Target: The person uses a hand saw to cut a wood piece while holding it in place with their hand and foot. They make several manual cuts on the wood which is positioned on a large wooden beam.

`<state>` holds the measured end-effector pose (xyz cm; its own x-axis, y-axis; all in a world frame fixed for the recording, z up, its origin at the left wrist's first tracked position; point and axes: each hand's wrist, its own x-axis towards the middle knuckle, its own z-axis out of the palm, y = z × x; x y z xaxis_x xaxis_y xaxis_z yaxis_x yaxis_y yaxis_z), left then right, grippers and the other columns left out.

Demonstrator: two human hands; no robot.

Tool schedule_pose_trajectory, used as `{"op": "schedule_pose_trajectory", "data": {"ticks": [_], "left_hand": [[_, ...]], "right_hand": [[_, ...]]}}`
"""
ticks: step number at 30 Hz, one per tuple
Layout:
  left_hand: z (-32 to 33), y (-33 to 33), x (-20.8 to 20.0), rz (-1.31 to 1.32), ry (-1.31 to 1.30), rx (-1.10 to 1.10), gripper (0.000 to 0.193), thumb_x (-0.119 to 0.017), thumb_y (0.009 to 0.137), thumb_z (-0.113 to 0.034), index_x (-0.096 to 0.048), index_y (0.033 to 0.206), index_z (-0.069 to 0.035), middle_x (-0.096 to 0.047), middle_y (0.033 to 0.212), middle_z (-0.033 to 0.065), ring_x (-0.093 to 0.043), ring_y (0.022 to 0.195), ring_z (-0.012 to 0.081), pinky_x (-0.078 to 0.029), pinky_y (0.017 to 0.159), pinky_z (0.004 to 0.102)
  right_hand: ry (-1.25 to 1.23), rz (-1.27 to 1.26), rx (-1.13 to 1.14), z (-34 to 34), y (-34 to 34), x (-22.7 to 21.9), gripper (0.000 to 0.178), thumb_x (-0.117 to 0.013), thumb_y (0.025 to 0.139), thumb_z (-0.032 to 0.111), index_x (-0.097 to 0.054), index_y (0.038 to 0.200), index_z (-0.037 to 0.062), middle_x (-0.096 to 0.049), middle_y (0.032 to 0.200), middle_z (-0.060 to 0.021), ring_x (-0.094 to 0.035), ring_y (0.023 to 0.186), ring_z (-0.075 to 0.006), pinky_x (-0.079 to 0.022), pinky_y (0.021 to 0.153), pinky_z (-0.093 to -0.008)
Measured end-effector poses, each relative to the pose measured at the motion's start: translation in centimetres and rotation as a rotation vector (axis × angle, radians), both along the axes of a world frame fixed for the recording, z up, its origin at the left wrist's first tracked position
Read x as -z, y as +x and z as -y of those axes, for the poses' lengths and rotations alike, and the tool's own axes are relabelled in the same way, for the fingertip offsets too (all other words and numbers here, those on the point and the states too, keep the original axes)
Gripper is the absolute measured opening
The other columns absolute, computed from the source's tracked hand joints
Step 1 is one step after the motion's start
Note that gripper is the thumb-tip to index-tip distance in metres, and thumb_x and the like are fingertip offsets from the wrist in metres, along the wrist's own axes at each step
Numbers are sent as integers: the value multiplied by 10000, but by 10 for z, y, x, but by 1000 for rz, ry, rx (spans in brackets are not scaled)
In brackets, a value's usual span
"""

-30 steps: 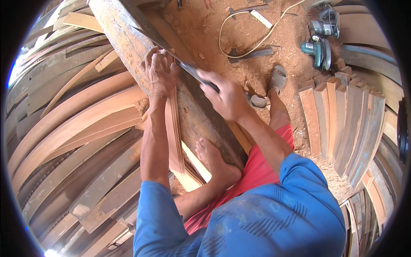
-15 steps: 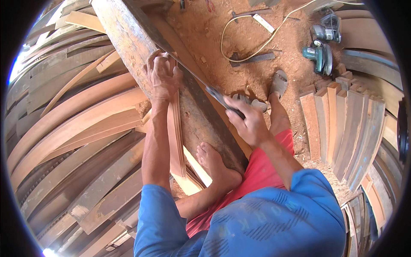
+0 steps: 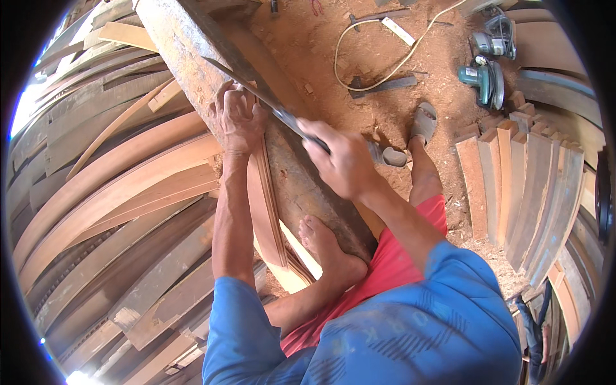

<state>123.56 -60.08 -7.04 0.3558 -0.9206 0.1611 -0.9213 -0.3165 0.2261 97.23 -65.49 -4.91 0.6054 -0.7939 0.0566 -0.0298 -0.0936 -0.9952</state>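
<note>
A handsaw with a long tapering blade and dark handle slants across the thick, worn wooden beam. My right hand is closed around its handle. The blade passes just right of my left hand, its tip reaching past the fingers over the beam. My left hand presses down with curled fingers on the upper end of a long reddish wooden board, which lies over the beam and runs back toward me. The board's end is mostly hidden under that hand. My bare left foot rests on the beam.
Curved planks are piled along the left. Upright wooden pieces stand at the right. Near them lie a green circular saw and another power tool. A pale cable with a power strip loops over the sawdust-covered floor.
My right hand has moved left and slightly away from me with the handsaw, so its blade now reaches farther past my left hand. My left hand stays on the board.
</note>
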Motion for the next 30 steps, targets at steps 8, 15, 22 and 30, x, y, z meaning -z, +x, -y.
{"op": "schedule_pose_trajectory", "data": {"ticks": [8,15,22,30], "left_hand": [[0,5,0,29,-17,37,416,-755,766,-167,-633,1158,-98,-585,1383,170,-513,1334,365,-339,1114,532],[-1,4,0,16,7,2,441,-744,769,-151,-637,1193,-94,-586,1378,182,-513,1340,347,-337,1116,542],[-3,2,4,17,-34,-37,377,-743,763,-137,-639,1123,-100,-568,1414,175,-503,1299,411,-387,1097,514],[-3,6,1,-37,-42,-13,415,-742,752,-134,-622,1145,-79,-573,1392,205,-501,1320,403,-357,1122,540]], "right_hand": [[33,31,13,-28,-48,2,325,-691,973,55,-680,1283,-42,-757,1076,-253,-789,961,-285,-603,812,-375],[53,10,-79,14,19,14,310,-656,989,89,-684,1277,-21,-744,1130,-265,-771,974,-363,-598,822,-386],[100,12,-59,-5,-21,6,315,-664,993,70,-679,1290,-33,-758,1116,-241,-789,951,-300,-599,800,-363],[73,24,-90,6,-31,0,315,-665,984,71,-687,1283,-26,-767,1092,-230,-791,945,-295,-598,794,-374]]}}
